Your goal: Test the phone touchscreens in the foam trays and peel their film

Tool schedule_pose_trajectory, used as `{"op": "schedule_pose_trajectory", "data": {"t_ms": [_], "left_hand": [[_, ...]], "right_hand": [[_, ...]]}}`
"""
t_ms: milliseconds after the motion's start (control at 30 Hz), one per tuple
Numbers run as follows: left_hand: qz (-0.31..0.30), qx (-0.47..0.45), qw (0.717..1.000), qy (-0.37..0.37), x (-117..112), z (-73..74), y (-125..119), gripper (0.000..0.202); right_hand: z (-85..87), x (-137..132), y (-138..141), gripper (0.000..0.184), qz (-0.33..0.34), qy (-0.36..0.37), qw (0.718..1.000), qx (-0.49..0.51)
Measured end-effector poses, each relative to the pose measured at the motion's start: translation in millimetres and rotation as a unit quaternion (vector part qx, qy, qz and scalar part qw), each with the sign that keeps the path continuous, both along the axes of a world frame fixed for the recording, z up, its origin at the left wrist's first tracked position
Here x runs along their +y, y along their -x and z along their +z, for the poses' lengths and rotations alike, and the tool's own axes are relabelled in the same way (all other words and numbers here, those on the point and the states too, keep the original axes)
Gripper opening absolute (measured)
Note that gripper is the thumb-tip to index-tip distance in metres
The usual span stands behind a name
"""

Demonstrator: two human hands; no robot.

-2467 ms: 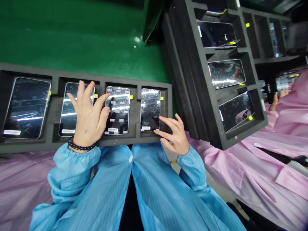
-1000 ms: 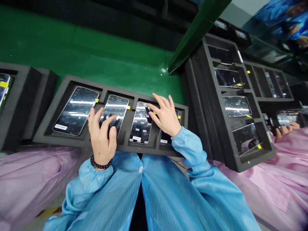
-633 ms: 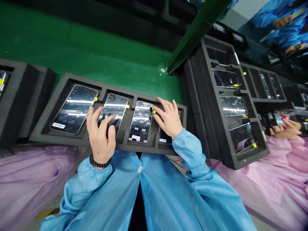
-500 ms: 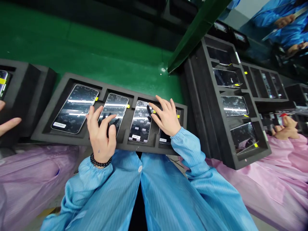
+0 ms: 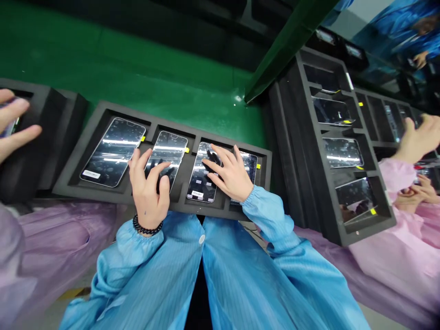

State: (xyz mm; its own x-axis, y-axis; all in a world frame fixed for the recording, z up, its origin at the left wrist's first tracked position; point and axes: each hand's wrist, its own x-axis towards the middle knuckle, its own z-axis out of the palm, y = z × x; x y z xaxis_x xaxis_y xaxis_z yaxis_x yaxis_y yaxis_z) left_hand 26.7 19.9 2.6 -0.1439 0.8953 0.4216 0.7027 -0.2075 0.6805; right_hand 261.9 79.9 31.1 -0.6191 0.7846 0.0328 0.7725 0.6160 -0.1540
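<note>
In front of me lies a black foam tray (image 5: pixel 137 195) with a row of several phone screens in its slots. My left hand (image 5: pixel 148 192), fingers spread, hovers over the second phone screen (image 5: pixel 171 149); whether it touches the glass I cannot tell. The leftmost phone screen (image 5: pixel 113 151) has a white label and a yellow tab. Over the third phone screen (image 5: pixel 200 176) reaches my right hand (image 5: pixel 235 175), its fingers apart and holding nothing. It partly hides the fourth phone screen (image 5: pixel 250 165) in the right-hand slot.
A stack of black foam trays (image 5: pixel 369 160) with phone screens stands at the right, beside a green post (image 5: pixel 278 52). Another foam tray (image 5: pixel 57 133) is at the left, with a co-worker's hand (image 5: pixel 15 123) over it. Right, a pink-sleeved co-worker's hand (image 5: pixel 417 140) is raised.
My right hand has shifted left, farther over the third phone screen, uncovering more of the fourth. My left hand keeps about the same pose. Co-workers' hands on both sides have moved.
</note>
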Motion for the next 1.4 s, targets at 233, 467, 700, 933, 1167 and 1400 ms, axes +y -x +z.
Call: {"op": "schedule_pose_trajectory", "data": {"t_ms": [233, 467, 700, 933, 1167, 1400], "left_hand": [[-0.004, 0.009, 1.000, 0.006, -0.5, 1.0, 0.2, 0.032], [-0.001, 0.018, 1.000, 0.013, 0.2, 0.3, 0.6, 0.030], [0.001, 0.018, 1.000, 0.014, -0.2, 1.4, 1.1, 0.030], [0.008, 0.009, 1.000, 0.015, -1.3, 3.0, 1.7, 0.030], [0.005, 0.002, 1.000, 0.006, 0.1, -0.1, 0.9, 0.030], [0.006, 0.000, 1.000, -0.001, 1.0, -0.8, 1.9, 0.030]], "right_hand": [[-0.5, -9.9, -14.2, 0.039, -0.041, -0.027, 0.999, 0.009], [1.3, -31.0, -23.5, 0.033, -0.020, -0.050, 0.998, 0.039], [0.4, -20.8, -7.7, 0.036, 0.014, -0.031, 0.999, 0.022], [-1.8, -7.3, 14.6, 0.040, 0.061, -0.007, 0.998, 0.008], [6.6, -24.9, 4.7, 0.034, 0.101, -0.007, 0.994, 0.036], [11.5, -45.9, -20.7, 0.034, 0.046, 0.011, 0.999, 0.019]]}}
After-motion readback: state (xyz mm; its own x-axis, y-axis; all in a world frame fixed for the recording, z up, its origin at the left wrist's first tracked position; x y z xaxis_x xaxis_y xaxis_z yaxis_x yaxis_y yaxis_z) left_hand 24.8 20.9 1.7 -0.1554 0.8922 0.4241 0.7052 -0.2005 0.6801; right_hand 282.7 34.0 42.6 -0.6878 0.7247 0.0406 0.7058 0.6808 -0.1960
